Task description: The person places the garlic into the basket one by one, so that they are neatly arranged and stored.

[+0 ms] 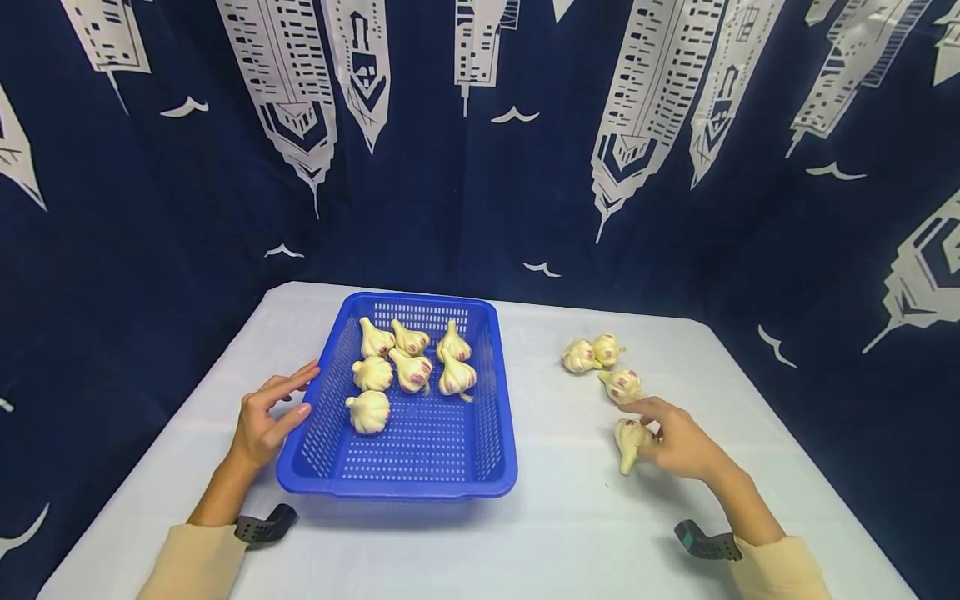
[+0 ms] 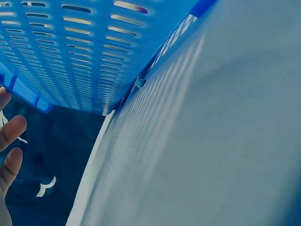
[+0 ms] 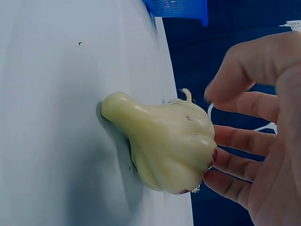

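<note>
A blue plastic basket [image 1: 397,487] stands on the white table, with several garlic bulbs [image 1: 371,372] inside, mostly toward its far end. My left hand [image 1: 264,421] is at the basket's left side, fingertips at the rim and fingers loosely extended; in the left wrist view only a few fingertips show beside the basket wall [image 2: 70,61]. On the right, my right hand [image 1: 678,442] reaches to a garlic bulb [image 3: 164,141] lying on the table. Its fingers extend behind the bulb's root end, while the thumb stays apart from it.
Beyond the right hand, a garlic bulb [image 1: 622,386] lies near two more bulbs [image 1: 581,356] that sit side by side. A dark blue cloth [image 1: 465,192] printed with white buildings hangs behind the table [image 1: 555,533].
</note>
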The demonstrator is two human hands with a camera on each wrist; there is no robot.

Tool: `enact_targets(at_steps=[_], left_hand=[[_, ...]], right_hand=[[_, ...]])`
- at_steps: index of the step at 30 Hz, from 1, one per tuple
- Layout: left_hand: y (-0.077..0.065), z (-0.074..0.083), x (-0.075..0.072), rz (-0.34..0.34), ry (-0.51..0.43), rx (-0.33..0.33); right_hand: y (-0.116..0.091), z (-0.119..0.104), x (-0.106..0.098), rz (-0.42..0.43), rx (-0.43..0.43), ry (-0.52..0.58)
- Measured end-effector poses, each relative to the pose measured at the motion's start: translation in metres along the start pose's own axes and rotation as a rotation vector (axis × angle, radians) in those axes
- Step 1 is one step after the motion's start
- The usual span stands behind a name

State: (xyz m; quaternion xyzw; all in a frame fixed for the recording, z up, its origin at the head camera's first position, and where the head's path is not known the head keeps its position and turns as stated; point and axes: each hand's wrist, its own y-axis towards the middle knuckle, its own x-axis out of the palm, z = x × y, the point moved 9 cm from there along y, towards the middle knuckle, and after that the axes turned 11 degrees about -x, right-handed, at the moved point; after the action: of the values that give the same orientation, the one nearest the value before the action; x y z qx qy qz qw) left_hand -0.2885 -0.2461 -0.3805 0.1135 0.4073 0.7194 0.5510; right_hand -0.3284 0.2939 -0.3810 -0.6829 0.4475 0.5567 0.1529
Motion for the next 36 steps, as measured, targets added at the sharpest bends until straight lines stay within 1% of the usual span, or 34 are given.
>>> enact_targets(at_steps=[5,10,14,18,21,24,26,30,33,36], left_hand=[[-0.001,-0.003,0.001,0.007,0.003,-0.003],[0.0,-0.001,0.001,0.007,0.001,0.0],[0.0,-0.001,0.001,0.009,-0.007,0.002],[0.0,-0.001,0.001,-0.009,-0.004,0.002],[0.0,0.0,0.001,-0.022,0.005,-0.003],[0.001,-0.001,0.0,-0.018,0.008,-0.005],[0.001,-0.002,0.0,-0.013,0.009,-0.008],[0.0,-0.001,-0.001,-0.003,-0.002,-0.006],[0.0,0.0,0.0,-0.011,0.003,-0.002],[0.0,0.001,0.001,-0.031,0.01,-0.003]], right_hand=[[-0.004,-0.005,0.005,-0.03,-0.048,-0.055],[-0.007,-0.002,0.011,-0.063,-0.036,-0.093],[-0.008,0.003,0.015,-0.05,-0.02,-0.122],[-0.008,0.007,0.016,-0.035,0.0,-0.134],[-0.005,0.006,0.015,-0.037,-0.005,-0.14],[0.0,0.004,0.012,-0.036,-0.013,-0.142],[0.004,0.005,0.009,-0.023,-0.011,-0.137],[0.01,0.003,0.004,0.04,-0.017,-0.13],[0.013,-0.001,0.001,0.089,-0.046,-0.134],[0.016,-0.007,0.0,0.11,-0.085,-0.124]])
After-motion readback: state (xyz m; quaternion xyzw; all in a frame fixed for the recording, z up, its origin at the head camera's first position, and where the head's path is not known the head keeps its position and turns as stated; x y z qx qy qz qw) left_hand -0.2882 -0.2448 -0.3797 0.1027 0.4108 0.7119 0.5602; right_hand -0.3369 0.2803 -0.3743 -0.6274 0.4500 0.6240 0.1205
